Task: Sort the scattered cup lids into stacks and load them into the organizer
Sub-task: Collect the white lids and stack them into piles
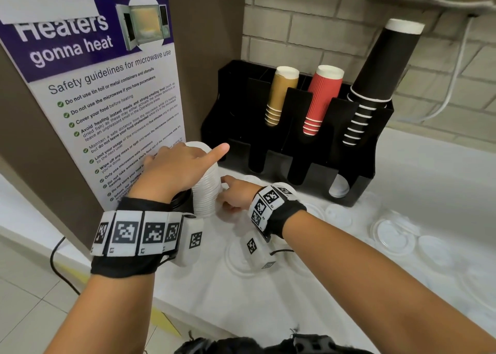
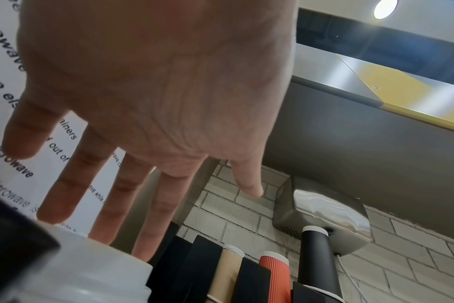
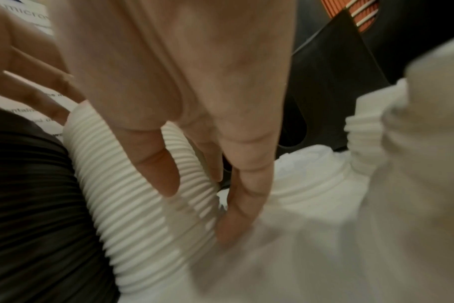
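Note:
A tall white lid stack [image 1: 206, 192] stands on the white counter [image 1: 402, 171] left of the black organizer [image 1: 233, 90]. My left hand [image 1: 174, 168] lies flat over its top, fingers [image 2: 153, 225] straight, tips on the top lid [image 2: 91, 276], thumb sticking out. My right hand [image 1: 236, 195] touches the stack's lower side [image 3: 122, 184] with its thumb and straight fingers [image 3: 241, 194]. A black lid stack [image 1: 182, 202] stands against the white one on its left, mostly hidden under my left wrist. Loose white lids [image 1: 389, 232] lie scattered to the right.
The organizer's upper slots hold tan cups [image 1: 281, 95], red cups [image 1: 320, 98] and tall black cups [image 1: 375, 74]. One white lid [image 1: 339, 189] sits in its lower right slot. A poster panel [image 1: 107, 98] stands close on the left. A brick wall [image 1: 308, 17] is behind.

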`<control>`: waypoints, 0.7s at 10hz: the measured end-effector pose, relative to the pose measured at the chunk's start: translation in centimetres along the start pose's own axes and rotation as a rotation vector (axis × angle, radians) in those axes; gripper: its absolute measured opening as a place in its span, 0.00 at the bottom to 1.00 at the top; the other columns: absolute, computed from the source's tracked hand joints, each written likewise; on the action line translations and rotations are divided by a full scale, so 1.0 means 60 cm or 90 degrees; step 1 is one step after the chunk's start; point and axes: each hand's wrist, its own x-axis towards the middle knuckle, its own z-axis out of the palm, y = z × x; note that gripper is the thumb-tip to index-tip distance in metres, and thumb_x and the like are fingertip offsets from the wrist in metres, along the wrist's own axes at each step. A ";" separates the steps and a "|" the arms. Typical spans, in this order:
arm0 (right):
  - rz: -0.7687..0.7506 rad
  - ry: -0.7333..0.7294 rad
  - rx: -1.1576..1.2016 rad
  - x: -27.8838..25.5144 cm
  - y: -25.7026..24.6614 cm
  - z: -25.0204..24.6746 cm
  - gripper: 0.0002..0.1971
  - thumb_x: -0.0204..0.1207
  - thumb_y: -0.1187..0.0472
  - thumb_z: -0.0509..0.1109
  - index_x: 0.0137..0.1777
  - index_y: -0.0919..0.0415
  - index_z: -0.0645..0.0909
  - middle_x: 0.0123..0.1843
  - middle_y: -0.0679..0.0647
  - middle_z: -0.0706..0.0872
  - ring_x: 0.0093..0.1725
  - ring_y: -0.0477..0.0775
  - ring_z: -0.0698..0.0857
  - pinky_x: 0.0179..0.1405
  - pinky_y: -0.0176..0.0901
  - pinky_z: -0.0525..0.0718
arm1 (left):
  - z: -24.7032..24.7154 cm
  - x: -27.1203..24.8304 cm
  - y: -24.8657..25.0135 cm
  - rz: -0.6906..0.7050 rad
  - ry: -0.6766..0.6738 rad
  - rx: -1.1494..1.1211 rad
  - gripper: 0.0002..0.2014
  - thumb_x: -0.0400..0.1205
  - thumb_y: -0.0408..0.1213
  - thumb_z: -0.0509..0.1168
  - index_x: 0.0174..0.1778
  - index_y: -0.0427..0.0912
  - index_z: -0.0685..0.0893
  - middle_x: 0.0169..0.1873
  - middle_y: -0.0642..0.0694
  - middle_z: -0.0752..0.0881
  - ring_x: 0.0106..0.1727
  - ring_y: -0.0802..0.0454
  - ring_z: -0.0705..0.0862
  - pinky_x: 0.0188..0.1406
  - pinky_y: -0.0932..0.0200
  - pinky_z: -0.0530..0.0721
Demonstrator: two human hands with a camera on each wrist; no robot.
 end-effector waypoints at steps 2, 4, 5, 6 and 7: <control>-0.081 0.104 0.065 -0.060 -0.010 -0.105 0.17 0.78 0.61 0.67 0.66 0.53 0.73 0.54 0.56 0.82 0.51 0.53 0.82 0.42 0.44 0.84 | 0.003 0.005 0.013 0.034 0.062 -0.052 0.33 0.76 0.75 0.49 0.65 0.60 0.82 0.69 0.47 0.78 0.73 0.41 0.72 0.73 0.40 0.66; 0.063 0.422 0.199 -0.108 0.053 -0.294 0.16 0.78 0.60 0.65 0.64 0.63 0.77 0.56 0.57 0.79 0.56 0.55 0.79 0.55 0.50 0.81 | 0.052 -0.003 0.069 0.257 0.055 -0.399 0.14 0.80 0.56 0.67 0.57 0.55 0.85 0.53 0.58 0.84 0.50 0.63 0.81 0.46 0.70 0.75; 0.193 0.399 0.016 -0.098 0.091 -0.333 0.22 0.82 0.64 0.60 0.75 0.72 0.70 0.72 0.69 0.75 0.72 0.67 0.75 0.72 0.55 0.74 | 0.099 -0.007 0.086 0.281 -0.070 -0.457 0.10 0.79 0.53 0.69 0.54 0.58 0.86 0.48 0.61 0.86 0.45 0.66 0.83 0.42 0.75 0.78; 0.246 0.330 -0.141 -0.080 0.115 -0.321 0.20 0.83 0.66 0.58 0.73 0.74 0.71 0.73 0.71 0.74 0.74 0.69 0.73 0.73 0.55 0.72 | 0.139 -0.005 0.089 0.282 -0.159 -0.483 0.07 0.80 0.50 0.69 0.52 0.59 0.86 0.47 0.60 0.87 0.41 0.71 0.83 0.42 0.76 0.79; 0.249 0.295 -0.272 -0.067 0.128 -0.306 0.06 0.84 0.64 0.58 0.57 0.62 0.74 0.65 0.69 0.77 0.73 0.68 0.73 0.70 0.55 0.70 | 0.159 0.002 0.084 0.256 -0.183 -0.510 0.05 0.81 0.47 0.69 0.51 0.59 0.86 0.47 0.59 0.87 0.43 0.69 0.84 0.47 0.71 0.78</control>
